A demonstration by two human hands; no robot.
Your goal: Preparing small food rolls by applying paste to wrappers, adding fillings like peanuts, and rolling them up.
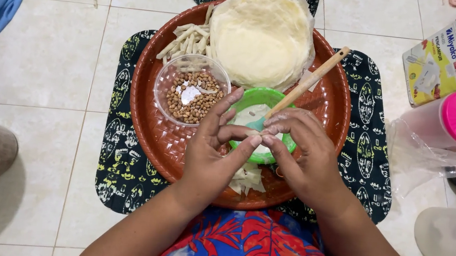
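Hands (260,150) pinching wrapper piece (258,132) between fingertips

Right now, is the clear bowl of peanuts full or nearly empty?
Partly full: peanuts cover the clear bowl's bottom, well below its rim.

Both hands meeting over the round red woven tray (152,77), left hand (214,155) and right hand (302,155) pinching a small pale wrapper (262,132), green bowl (270,99) underneath, peanut bowl (192,91) at ten o'clock, dough stack (263,36) at twelve.
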